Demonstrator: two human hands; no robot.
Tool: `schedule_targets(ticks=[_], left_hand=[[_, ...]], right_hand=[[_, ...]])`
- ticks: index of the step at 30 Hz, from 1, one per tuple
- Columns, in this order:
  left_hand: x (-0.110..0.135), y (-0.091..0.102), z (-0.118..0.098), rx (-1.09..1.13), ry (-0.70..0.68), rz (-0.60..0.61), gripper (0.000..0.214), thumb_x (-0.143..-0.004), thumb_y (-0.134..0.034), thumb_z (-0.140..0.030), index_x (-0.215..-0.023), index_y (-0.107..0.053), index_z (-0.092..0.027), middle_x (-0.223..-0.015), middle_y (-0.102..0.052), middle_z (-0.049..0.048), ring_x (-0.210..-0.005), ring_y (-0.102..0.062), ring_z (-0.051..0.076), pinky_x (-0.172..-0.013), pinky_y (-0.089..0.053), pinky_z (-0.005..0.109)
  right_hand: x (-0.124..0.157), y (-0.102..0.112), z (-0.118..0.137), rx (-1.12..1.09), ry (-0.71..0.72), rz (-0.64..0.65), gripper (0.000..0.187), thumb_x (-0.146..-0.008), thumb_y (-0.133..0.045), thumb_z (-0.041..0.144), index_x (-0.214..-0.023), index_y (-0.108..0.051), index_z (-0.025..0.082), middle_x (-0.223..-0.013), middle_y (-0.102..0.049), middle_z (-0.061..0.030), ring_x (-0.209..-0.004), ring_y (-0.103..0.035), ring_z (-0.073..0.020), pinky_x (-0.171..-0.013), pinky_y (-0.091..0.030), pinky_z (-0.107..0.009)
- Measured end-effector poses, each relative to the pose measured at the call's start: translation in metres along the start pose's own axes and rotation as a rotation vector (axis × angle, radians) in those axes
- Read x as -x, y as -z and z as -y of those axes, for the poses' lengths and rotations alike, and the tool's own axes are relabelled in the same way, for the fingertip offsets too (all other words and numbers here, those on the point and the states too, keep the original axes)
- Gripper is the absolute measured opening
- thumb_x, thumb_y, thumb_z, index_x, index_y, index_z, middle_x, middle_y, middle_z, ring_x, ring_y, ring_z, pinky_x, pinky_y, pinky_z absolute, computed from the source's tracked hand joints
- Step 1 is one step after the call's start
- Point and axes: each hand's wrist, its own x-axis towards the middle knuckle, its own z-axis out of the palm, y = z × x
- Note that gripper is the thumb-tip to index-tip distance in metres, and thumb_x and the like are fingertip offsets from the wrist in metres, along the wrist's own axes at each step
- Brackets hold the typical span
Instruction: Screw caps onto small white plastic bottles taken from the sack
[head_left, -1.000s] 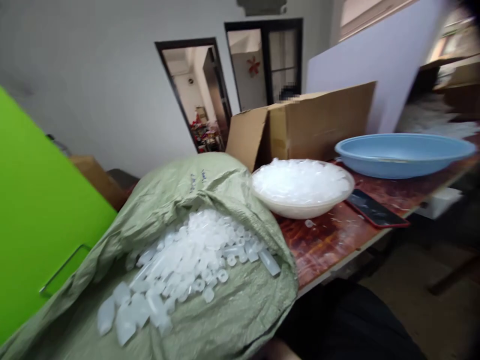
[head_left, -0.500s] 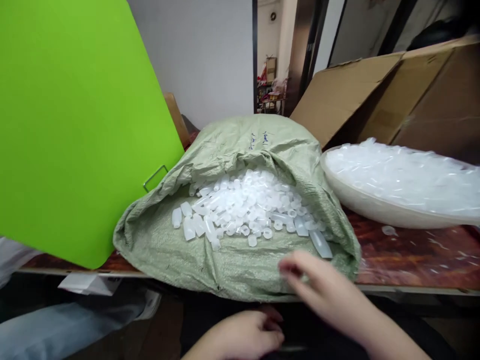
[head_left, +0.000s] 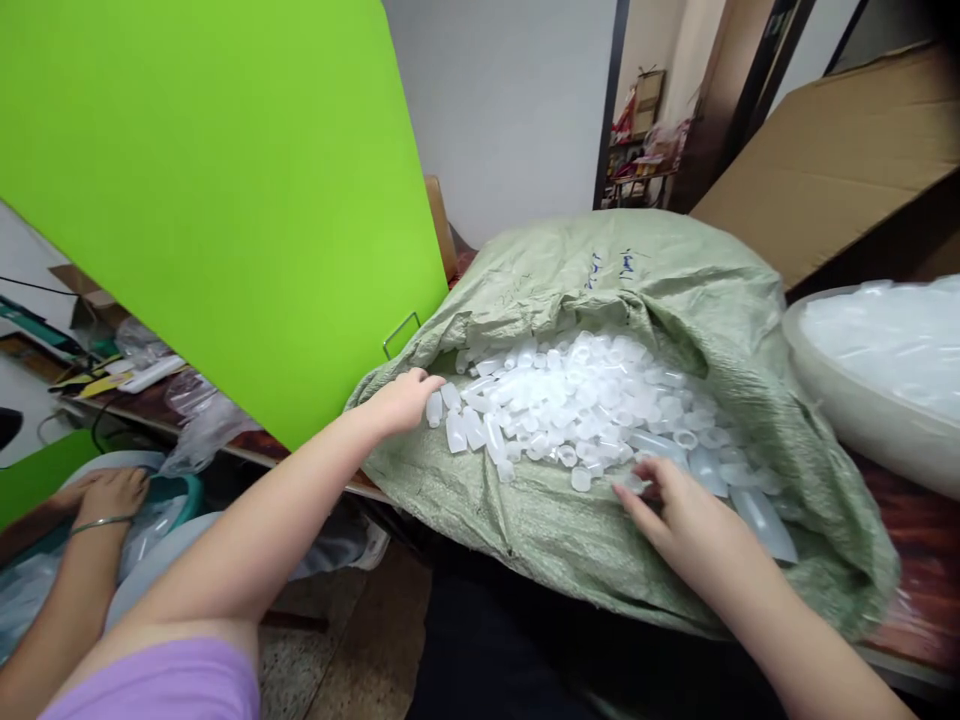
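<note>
A pale green woven sack point(head_left: 570, 560) lies with its mouth toward me, and a heap of small translucent white plastic pieces point(head_left: 555, 400) fills the opening. Some are short rings, others longer tapered tubes. My left hand point(head_left: 405, 402) is at the left side of the mouth, fingers reaching out beside the outermost pieces; I see nothing held in it. At the front of the heap, my right hand point(head_left: 675, 500) has its thumb and forefinger around a small translucent plastic piece point(head_left: 634, 483). Its other fingers are partly hidden.
A large green board point(head_left: 247, 200) leans left of the sack. On the right stand a wide white basin point(head_left: 862, 430) heaped with translucent pieces and a cardboard box point(head_left: 840, 150). At far left another person's hands point(head_left: 112, 495) rest over a teal basin point(head_left: 187, 505).
The view has swung left, bringing the other person's hands into sight. My left hand has moved from below the sack to its left edge. My right hand has moved onto the heap's front.
</note>
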Motion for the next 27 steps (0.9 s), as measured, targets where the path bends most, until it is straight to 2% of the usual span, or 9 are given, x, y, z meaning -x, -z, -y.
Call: schedule_targets(ticks=[2,4,8,12,16,20,24,27], left_hand=[[-0.012,-0.005,0.008,-0.163,-0.144,0.070,0.074,-0.067,-0.052,-0.001,-0.135,-0.038,-0.027,-0.148,-0.025,0.0121,-0.130,-0.033,0.031,-0.101,-0.032,0.038],[-0.019,-0.010,0.010,-0.297,-0.246,0.104,0.081,-0.067,-0.052,0.000,-0.140,-0.029,-0.027,-0.151,-0.016,0.0133,-0.133,-0.027,0.032,-0.102,-0.029,0.040],[-0.031,-0.020,0.009,-0.282,-0.304,0.098,0.062,-0.076,-0.047,-0.006,-0.135,-0.036,-0.021,-0.146,-0.029,0.0137,-0.128,-0.035,0.029,-0.102,-0.029,0.039],[-0.035,-0.027,0.007,-0.231,-0.299,0.102,0.054,-0.072,-0.053,-0.010,-0.126,-0.046,-0.018,-0.138,-0.041,0.0125,-0.122,-0.042,0.027,-0.100,-0.032,0.034],[-0.028,-0.026,0.009,-0.162,-0.190,0.090,0.041,-0.067,-0.058,-0.012,-0.107,-0.056,-0.016,-0.119,-0.056,0.0113,-0.108,-0.053,0.026,-0.093,-0.037,0.032],[-0.014,-0.021,0.008,-0.064,0.026,0.008,0.034,-0.072,-0.053,-0.019,-0.106,-0.053,-0.016,-0.106,-0.062,0.0093,-0.095,-0.059,0.023,-0.080,-0.043,0.029],[-0.002,-0.019,-0.010,0.073,0.198,-0.012,0.030,-0.083,-0.038,-0.026,-0.108,-0.050,-0.015,-0.097,-0.066,0.0051,-0.081,-0.063,0.015,-0.064,-0.045,0.019],[-0.005,-0.019,-0.030,0.126,0.286,0.031,0.032,-0.083,-0.041,-0.034,-0.102,-0.055,-0.013,-0.096,-0.068,0.0087,-0.081,-0.065,0.017,-0.060,-0.044,0.019]], right_hand=[[0.013,-0.002,-0.008,-0.152,-0.007,-0.024,0.030,-0.084,-0.046,0.050,-0.096,-0.050,0.022,-0.081,-0.066,-0.0050,-0.071,-0.067,-0.0196,-0.057,-0.050,-0.027],[0.024,-0.005,-0.016,-0.251,0.006,-0.047,0.030,-0.084,-0.046,0.050,-0.097,-0.049,0.023,-0.085,-0.066,-0.0058,-0.074,-0.067,-0.0182,-0.056,-0.051,-0.024],[0.034,-0.011,-0.025,-0.241,0.070,-0.092,0.033,-0.084,-0.047,0.051,-0.099,-0.051,0.022,-0.085,-0.066,-0.0052,-0.073,-0.066,-0.0173,-0.062,-0.052,-0.025],[0.032,-0.007,-0.021,-0.203,0.100,-0.102,0.034,-0.085,-0.045,0.050,-0.101,-0.054,0.022,-0.080,-0.064,-0.0035,-0.068,-0.063,-0.0161,-0.060,-0.051,-0.025],[0.033,-0.002,-0.016,-0.233,0.091,-0.092,0.034,-0.085,-0.044,0.050,-0.099,-0.056,0.022,-0.077,-0.063,-0.0029,-0.066,-0.062,-0.0159,-0.060,-0.050,-0.025],[0.033,-0.002,-0.016,-0.245,0.090,-0.075,0.034,-0.085,-0.044,0.050,-0.099,-0.057,0.022,-0.075,-0.063,-0.0027,-0.065,-0.062,-0.0160,-0.060,-0.050,-0.025],[0.032,-0.004,-0.016,-0.230,0.111,-0.066,0.033,-0.086,-0.044,0.050,-0.098,-0.057,0.022,-0.076,-0.063,-0.0027,-0.067,-0.062,-0.0164,-0.060,-0.049,-0.026],[0.032,-0.003,-0.015,-0.207,0.108,-0.063,0.034,-0.085,-0.044,0.051,-0.097,-0.058,0.022,-0.075,-0.063,-0.0029,-0.066,-0.062,-0.0170,-0.060,-0.049,-0.026]])
